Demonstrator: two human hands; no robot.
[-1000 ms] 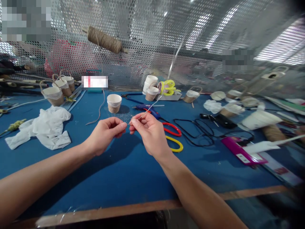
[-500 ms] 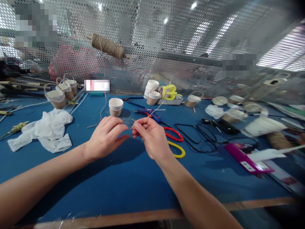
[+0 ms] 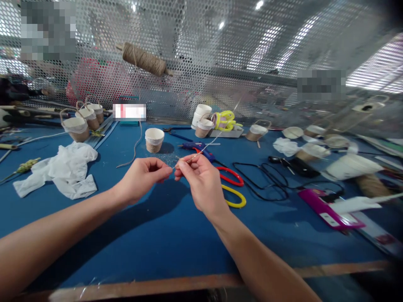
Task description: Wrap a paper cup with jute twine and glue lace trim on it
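My right hand [image 3: 201,180] pinches a thin, pale twisted strand [image 3: 206,146], string or wire, which slants up and away to the right. The fingertips of my left hand [image 3: 143,178] are closed together at the strand's near end, almost touching the right fingertips. Just beyond my hands stands a small paper cup [image 3: 154,140], white at the rim with a brown band of twine lower down. Behind my right hand lies a blue glue gun [image 3: 190,145]. Beside that hand are scissors with one red handle [image 3: 232,176] and one yellow handle [image 3: 234,196].
Crumpled white cloth [image 3: 63,167] lies at the left, below several small cups with handles [image 3: 75,126]. A twine spool [image 3: 143,58] hangs on the mesh. A black cord [image 3: 267,176] loops across the right side near a purple power strip [image 3: 330,209]. Pliers [image 3: 179,136] lie behind the cup.
My left hand's fingers were apart before; they have closed to a pinch at the strand's end. The strand now reaches further up and to the right. My right hand keeps its pinch.
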